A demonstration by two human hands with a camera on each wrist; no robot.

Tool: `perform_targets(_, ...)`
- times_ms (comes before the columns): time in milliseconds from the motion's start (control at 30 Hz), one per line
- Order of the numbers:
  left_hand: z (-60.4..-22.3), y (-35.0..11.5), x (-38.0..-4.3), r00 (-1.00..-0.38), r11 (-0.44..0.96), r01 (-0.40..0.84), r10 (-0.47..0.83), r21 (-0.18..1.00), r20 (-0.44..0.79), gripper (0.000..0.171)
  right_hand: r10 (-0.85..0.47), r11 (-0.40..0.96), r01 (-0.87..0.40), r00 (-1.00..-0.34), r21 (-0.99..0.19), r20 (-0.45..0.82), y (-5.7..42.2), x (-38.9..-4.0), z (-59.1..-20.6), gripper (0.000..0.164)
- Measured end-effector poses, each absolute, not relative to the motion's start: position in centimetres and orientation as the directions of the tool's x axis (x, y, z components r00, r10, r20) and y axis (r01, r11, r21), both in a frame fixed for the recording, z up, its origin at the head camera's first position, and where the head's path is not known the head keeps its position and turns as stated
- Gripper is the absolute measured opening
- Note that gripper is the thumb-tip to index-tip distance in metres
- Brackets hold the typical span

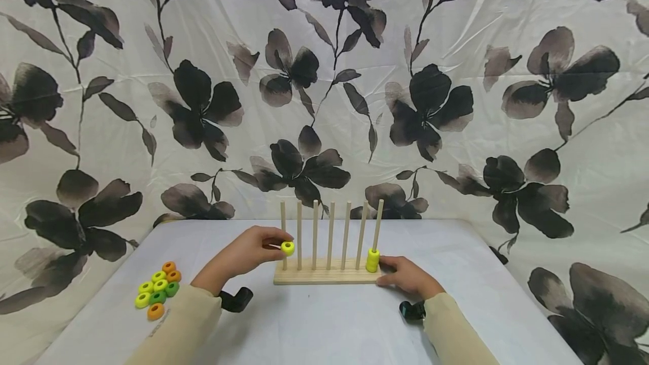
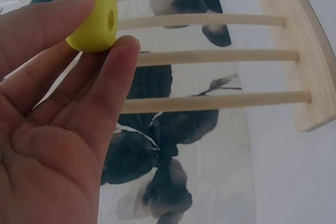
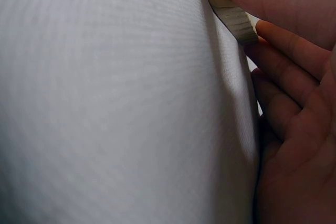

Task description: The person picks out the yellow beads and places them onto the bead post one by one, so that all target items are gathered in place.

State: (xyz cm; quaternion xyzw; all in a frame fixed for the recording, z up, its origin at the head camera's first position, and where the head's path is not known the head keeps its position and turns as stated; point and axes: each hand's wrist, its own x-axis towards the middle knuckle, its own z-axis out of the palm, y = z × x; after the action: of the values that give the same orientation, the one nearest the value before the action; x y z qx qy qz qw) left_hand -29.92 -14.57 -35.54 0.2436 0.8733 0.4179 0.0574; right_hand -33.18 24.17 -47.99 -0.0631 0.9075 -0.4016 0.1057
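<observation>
My left hand (image 1: 248,252) pinches a yellow ring bead (image 1: 287,249) between thumb and fingertips. In the head view the bead is in front of the leftmost peg; the left wrist view shows its hole facing the pegs, with no peg through it. A wooden peg rack (image 1: 324,279) with several upright pegs stands on the table. Yellow beads (image 1: 372,261) are stacked low on its rightmost peg. At the rack's right end, my right hand (image 1: 405,276) grips the base, the thumb at the front edge and the other fingers behind, as the right wrist view (image 3: 294,87) partly shows.
Loose ring beads lie grouped at the table's left: several yellow ones (image 1: 146,287), orange ones (image 1: 155,312) and green ones (image 1: 158,297). The table (image 1: 314,331) has a white cover. Behind it hangs a flower-printed cloth (image 1: 304,100).
</observation>
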Motion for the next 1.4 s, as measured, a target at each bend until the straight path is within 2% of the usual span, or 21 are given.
perform_targets(567, -34.0, -11.1, -29.7, -0.876, 0.515, 0.383, 0.465, 0.767, 0.125, 0.037, -0.207, 0.673, -0.046, -0.970, -0.738, -0.128, 23.8, -33.0, -47.6, 0.074)
perform_targets(1100, -33.0, -7.9, -30.5, -0.833, 0.458, 0.455, 0.522, 0.763, 0.183, 0.037, -0.196, 0.673, -0.042, -0.973, -0.738, -0.124, 24.3, -33.1, -47.8, 0.075)
perform_targets(1400, -32.6, -6.6, -30.9, -0.853, 0.477, 0.434, 0.491, 0.765, 0.177, 0.036, -0.214, 0.679, -0.065, -0.971, -0.731, -0.112, 24.3, -33.2, -48.1, 0.075)
